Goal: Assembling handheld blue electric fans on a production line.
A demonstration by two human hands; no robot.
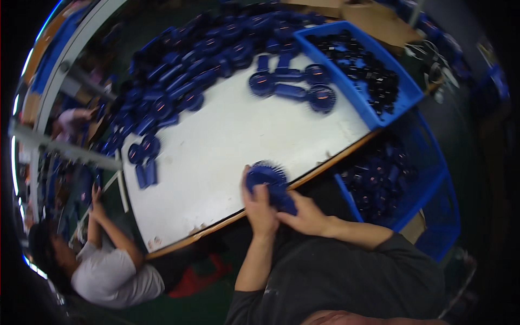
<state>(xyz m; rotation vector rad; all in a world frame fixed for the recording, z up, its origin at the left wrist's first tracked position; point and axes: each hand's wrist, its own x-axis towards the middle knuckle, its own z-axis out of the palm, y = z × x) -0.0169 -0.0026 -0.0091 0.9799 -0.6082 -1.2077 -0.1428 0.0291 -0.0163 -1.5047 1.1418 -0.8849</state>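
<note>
Blue handheld fan (269, 181) sits gripped in both the left hand (259, 208) and right hand (303, 215) at the white counter (227, 146) edge, while a big heap of fans (184, 81) seemingly waits, untouched

White table (227, 146) with a wood-coloured front edge, tilted in view. Big heap of dark blue handheld fans (184, 70) along its far and left side, touching and overlapping. Small group of four or so fans (295, 86) lies apart near the far right, just beside a blue bin of black parts (360, 70) resting on the table's right end. Two fans (143, 162) lie near the left edge. Middle of the table bare white.
</note>
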